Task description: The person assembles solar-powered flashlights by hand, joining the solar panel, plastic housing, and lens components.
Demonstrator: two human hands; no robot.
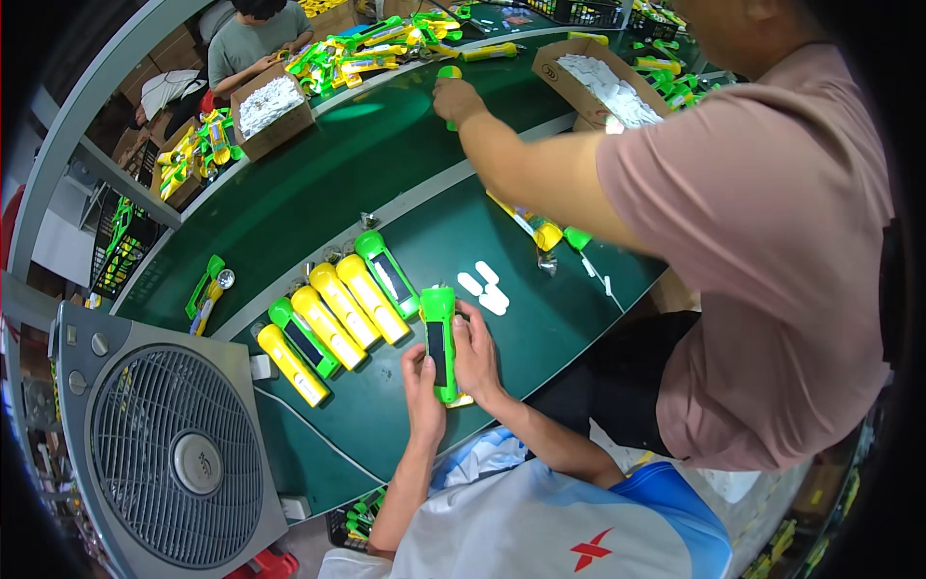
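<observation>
Over the green table [555, 323] we've got left hand [424, 394] and right hand [475, 355] wrapped round a green flashlight [440, 338], yellow flashlights [328, 326] alongside.

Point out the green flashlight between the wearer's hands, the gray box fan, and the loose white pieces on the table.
Green flashlight [436, 347]: head view, on its dark panel.
Gray box fan [199, 463]: head view, on its round hub.
White pieces [493, 305]: head view, on the lowest piece.

Green flashlight [439, 333], dark panel [436, 353] upward
</observation>
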